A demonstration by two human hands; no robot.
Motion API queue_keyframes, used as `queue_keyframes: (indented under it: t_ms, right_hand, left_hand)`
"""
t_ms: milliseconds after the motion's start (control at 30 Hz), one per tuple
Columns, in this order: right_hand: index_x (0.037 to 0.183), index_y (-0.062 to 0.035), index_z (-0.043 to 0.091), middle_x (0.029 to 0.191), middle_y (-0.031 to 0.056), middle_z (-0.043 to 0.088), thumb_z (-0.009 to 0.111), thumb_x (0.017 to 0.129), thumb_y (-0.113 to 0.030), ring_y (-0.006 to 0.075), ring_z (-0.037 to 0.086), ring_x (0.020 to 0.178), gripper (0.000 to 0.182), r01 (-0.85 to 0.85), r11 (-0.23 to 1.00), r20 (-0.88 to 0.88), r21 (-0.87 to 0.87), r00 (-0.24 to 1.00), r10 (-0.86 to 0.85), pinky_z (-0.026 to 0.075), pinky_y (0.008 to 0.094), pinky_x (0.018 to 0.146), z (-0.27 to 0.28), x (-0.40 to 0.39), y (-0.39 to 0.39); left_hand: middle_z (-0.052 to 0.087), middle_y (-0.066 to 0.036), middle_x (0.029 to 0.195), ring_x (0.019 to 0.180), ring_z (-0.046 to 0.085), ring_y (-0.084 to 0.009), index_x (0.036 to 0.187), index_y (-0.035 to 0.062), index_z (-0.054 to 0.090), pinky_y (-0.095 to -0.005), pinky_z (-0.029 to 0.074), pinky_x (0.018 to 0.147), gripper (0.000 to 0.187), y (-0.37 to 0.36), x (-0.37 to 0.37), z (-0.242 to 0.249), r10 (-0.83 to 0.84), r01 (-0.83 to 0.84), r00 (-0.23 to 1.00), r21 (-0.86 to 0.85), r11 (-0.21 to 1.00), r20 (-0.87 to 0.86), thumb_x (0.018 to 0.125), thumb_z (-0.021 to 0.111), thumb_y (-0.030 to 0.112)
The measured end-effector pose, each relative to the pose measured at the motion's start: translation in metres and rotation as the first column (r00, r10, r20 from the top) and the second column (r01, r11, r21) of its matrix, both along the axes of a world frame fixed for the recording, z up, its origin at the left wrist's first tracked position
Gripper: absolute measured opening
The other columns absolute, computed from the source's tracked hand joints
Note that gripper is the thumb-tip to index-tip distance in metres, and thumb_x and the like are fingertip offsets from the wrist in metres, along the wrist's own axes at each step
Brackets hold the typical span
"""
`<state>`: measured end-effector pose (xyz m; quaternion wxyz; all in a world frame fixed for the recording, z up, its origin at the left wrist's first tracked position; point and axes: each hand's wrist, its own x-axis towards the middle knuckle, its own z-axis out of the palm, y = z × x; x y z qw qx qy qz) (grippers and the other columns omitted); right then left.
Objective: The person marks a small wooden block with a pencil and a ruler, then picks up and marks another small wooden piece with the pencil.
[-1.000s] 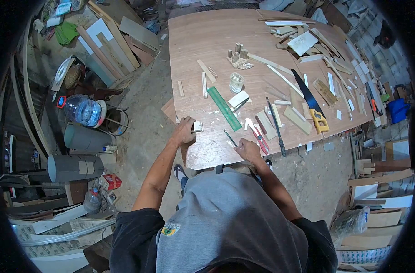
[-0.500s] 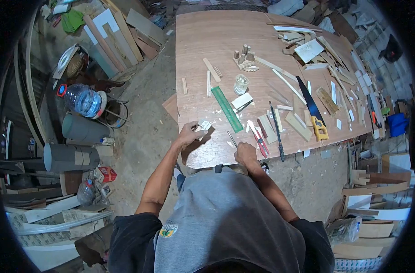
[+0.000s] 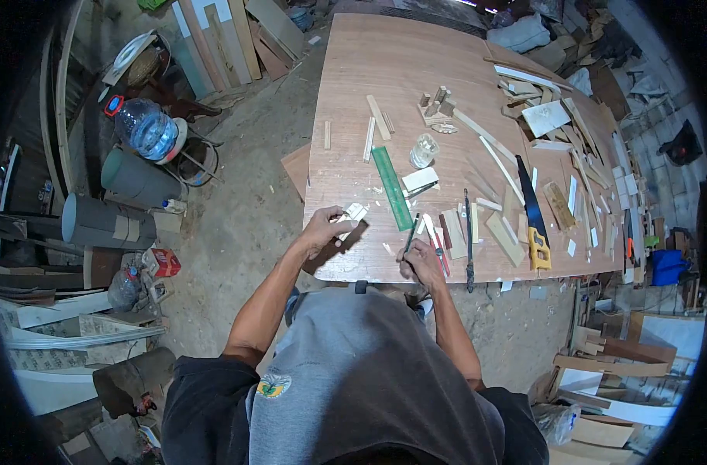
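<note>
Pinching one small pale block (image 3: 356,211) between thumb and fingers, the left hand (image 3: 322,231) is above the near-left part of the brown wooden tabletop (image 3: 392,62). The right hand (image 3: 421,262), fingers curled, pinches one slim dark pencil-like tool (image 3: 412,232) that points towards twelve o'clock, straight away from the person. That makes two hands and two held things – one in each.

From the right hand, one green flat ruler (image 3: 392,188) lies at eleven o'clock and one clear glass jar (image 3: 424,151) stands at twelve. One red-handled tool (image 3: 440,252) lies just beside this hand, at two o'clock; farther along that direction come one long dark rod (image 3: 469,240) and one black-bladed handsaw with a yellow handle (image 3: 533,213). The heap of wooden offcuts (image 3: 555,120), between one and two o'clock, overlaps too much to count.

From the left hand, one short pale strip (image 3: 328,135) lies at twelve o'clock, and three more pale strips (image 3: 379,116) lie grouped at one – four in all.
</note>
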<state>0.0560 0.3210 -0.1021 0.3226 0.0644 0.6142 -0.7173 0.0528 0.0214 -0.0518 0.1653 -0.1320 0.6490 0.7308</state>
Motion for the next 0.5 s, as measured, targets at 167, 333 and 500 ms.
queue_keyframes:
  t_ms: [167, 333, 500]
  right_hand:
    - [0.111, 0.0014, 0.063, 0.076, 0.0082, 0.063, 0.063, 0.095, -0.004, 0.0113, 0.056, 0.057, 0.017, 0.126, 0.957, -0.001, -0.261, 0.991, -0.131, 0.040, 0.0253, 0.047, 0.004, 0.001, -0.011]
    - [0.122, 0.0013, 0.065, 0.077, 0.0055, 0.063, 0.061, 0.101, -0.018, 0.0100, 0.055, 0.060, 0.029, 0.180, 0.947, 0.075, -0.266, 0.983, -0.166, 0.040, 0.0247, 0.048, 0.048, 0.000, -0.028]
    - [0.112, 0.0061, 0.065, 0.075, 0.0044, 0.062, 0.057, 0.104, -0.021, 0.0090, 0.054, 0.060, 0.030, 0.148, 0.988, -0.175, -0.035, 0.973, -0.152, 0.045, 0.0240, 0.053, 0.082, -0.001, -0.045]
  left_hand:
    - [0.066, -0.006, 0.085, 0.065, 0.060, -0.0101, 0.110, -0.0028, 0.066, -0.0245, 0.045, 0.047, 0.035, 0.004, -0.003, 0.005, -0.086, 0.075, 0.992, 0.114, 0.991, 0.094, 0.086, 0.079, 0.019]
    - [0.065, -0.005, 0.085, 0.064, 0.058, -0.0096, 0.113, -0.0020, 0.064, -0.0235, 0.044, 0.048, 0.037, 0.010, 0.000, 0.010, -0.093, 0.083, 0.992, 0.109, 0.991, 0.084, 0.087, 0.078, 0.020]
    - [0.063, -0.004, 0.085, 0.065, 0.056, -0.0084, 0.112, -0.0005, 0.063, -0.0231, 0.043, 0.047, 0.036, 0.013, 0.004, 0.017, -0.093, 0.085, 0.993, 0.123, 0.989, 0.066, 0.088, 0.078, 0.021]
